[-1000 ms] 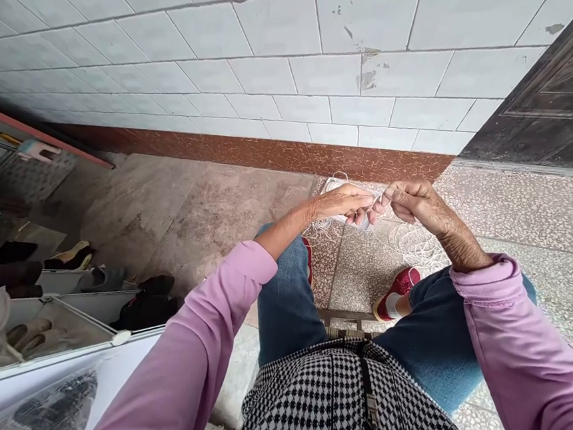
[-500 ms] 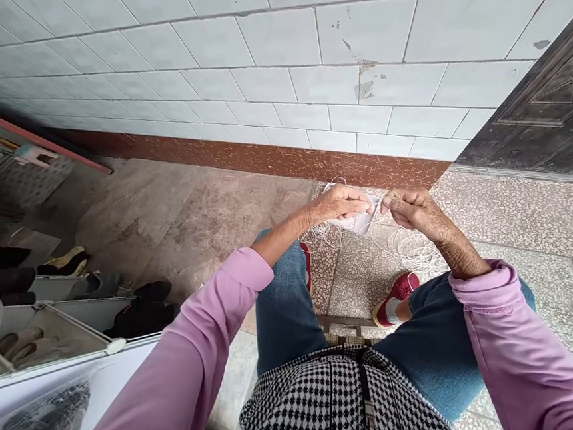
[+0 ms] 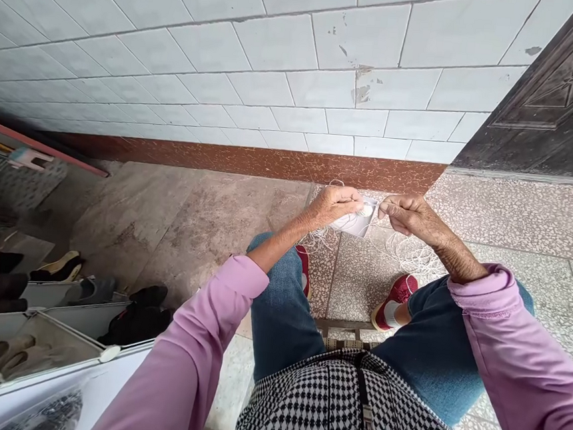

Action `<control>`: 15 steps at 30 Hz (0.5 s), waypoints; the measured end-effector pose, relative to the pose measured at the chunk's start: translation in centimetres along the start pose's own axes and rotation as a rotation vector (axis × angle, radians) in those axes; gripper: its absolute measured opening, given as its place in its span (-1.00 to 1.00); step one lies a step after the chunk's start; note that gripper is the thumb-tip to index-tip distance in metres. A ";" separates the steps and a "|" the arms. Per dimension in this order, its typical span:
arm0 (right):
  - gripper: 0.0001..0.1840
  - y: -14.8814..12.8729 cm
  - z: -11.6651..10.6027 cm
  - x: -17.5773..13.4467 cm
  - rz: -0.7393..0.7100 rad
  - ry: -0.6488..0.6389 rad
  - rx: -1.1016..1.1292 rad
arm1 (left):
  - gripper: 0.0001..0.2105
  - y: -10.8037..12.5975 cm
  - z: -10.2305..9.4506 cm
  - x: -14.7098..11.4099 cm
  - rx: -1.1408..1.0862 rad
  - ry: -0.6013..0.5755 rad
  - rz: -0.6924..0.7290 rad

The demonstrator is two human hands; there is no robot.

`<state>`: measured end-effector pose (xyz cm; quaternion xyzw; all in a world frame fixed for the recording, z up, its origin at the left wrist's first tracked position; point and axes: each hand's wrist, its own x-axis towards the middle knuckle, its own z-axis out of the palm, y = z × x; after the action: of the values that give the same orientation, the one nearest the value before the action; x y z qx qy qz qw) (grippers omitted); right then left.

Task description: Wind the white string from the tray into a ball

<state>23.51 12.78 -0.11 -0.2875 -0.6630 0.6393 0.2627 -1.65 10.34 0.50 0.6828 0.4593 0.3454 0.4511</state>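
Thin white cord (image 3: 413,253) lies in loose loops on the floor, with more loops left of a shallow white box (image 3: 363,228). Over the box, my left hand (image 3: 338,206) is closed, its thumb and fingers pinching the cord. A small, pale roundish thing (image 3: 366,210) shows by its fingertips; whether it is held or lies in the box I cannot tell. My right hand (image 3: 404,214) is closed beside the box's right edge, pinching cord between thumb and curled forefinger. The hands are a short distance apart, and strands hang below them.
A tiled wall (image 3: 322,88) with a brown base strip (image 3: 251,160) rises just beyond the box. On the left stands a rack (image 3: 95,386) of shoes. A dark door (image 3: 557,105) is at right. Red shoes (image 3: 403,289) are on my feet near the cord.
My hands have drawn apart, the left shifting leftward. The pale roundish thing between them now shows. The camera view has shifted slightly.
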 end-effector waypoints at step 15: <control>-0.53 -0.1 0.8 0.3 -0.043 0.163 -0.228 | -0.82 0.1 1.2 0.5 0.015 -0.018 0.008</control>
<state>22.71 12.42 -0.07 -0.3521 -0.7138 0.5286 0.2950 -0.33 10.46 0.19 0.6912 0.4552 0.3373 0.4487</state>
